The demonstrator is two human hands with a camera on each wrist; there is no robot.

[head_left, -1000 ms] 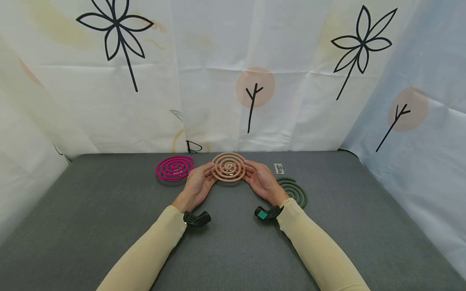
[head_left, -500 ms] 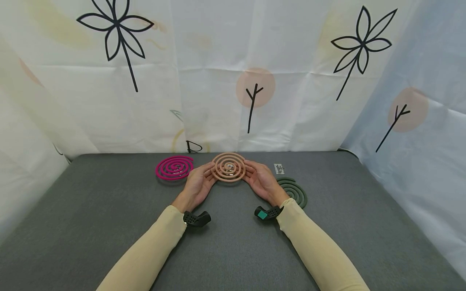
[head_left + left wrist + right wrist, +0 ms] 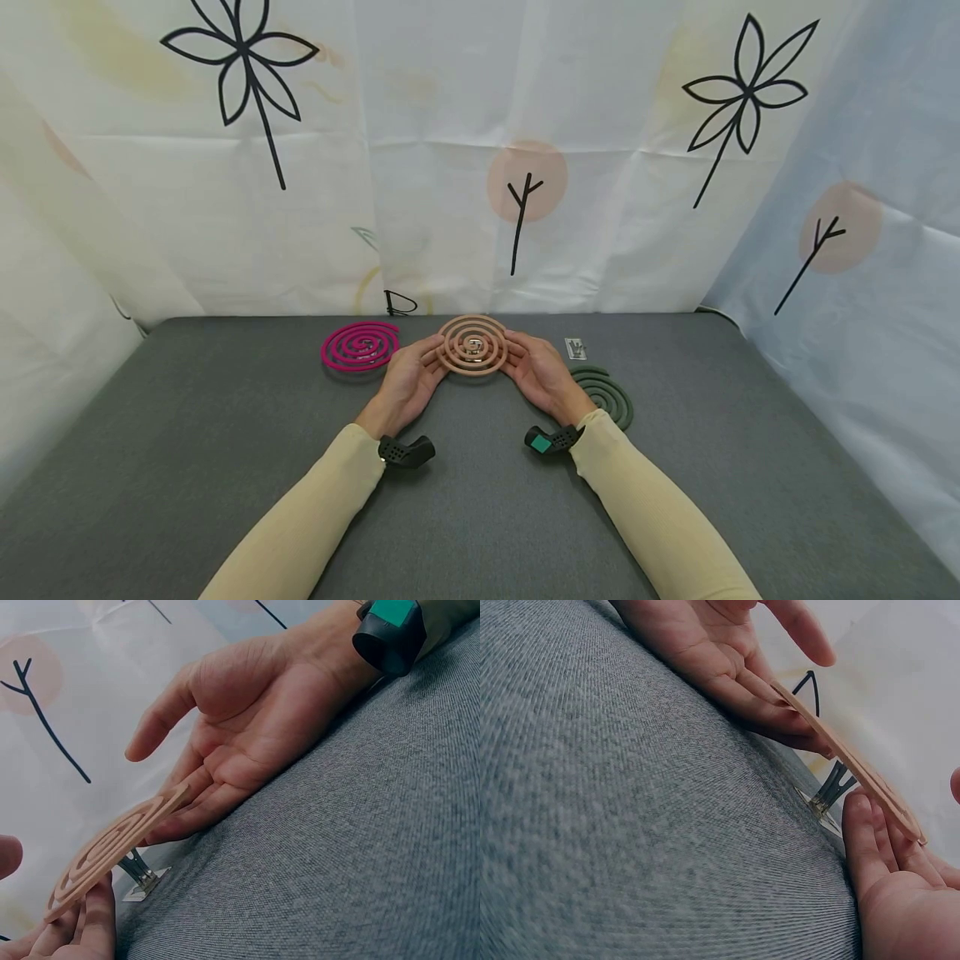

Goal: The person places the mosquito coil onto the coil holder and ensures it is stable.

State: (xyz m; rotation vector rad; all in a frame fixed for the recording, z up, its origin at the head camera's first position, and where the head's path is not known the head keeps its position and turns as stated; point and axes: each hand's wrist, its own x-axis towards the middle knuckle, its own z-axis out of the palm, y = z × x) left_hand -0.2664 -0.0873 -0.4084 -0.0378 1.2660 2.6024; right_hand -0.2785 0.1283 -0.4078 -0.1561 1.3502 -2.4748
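A tan mosquito coil (image 3: 474,372) stands level above a small metal stand (image 3: 139,871), at the back middle of the table. Its left edge meets the fingers of my left hand (image 3: 405,382), which lie under and beside it. At the opposite edge, the fingers of my right hand (image 3: 542,380) reach beneath the coil in the same way. Both thumbs are raised away from the coil in the wrist views. Seen edge-on in the right wrist view, the coil (image 3: 859,769) sits over the upright prong of the stand (image 3: 829,793).
A pink mosquito coil (image 3: 325,348) is raised slightly off the grey table (image 3: 472,517) left of my left hand. Partly behind my right wrist lies a green coil (image 3: 617,402). Another flat metal stand (image 3: 575,348) lies behind it. Printed cloth (image 3: 442,167) closes off the back.
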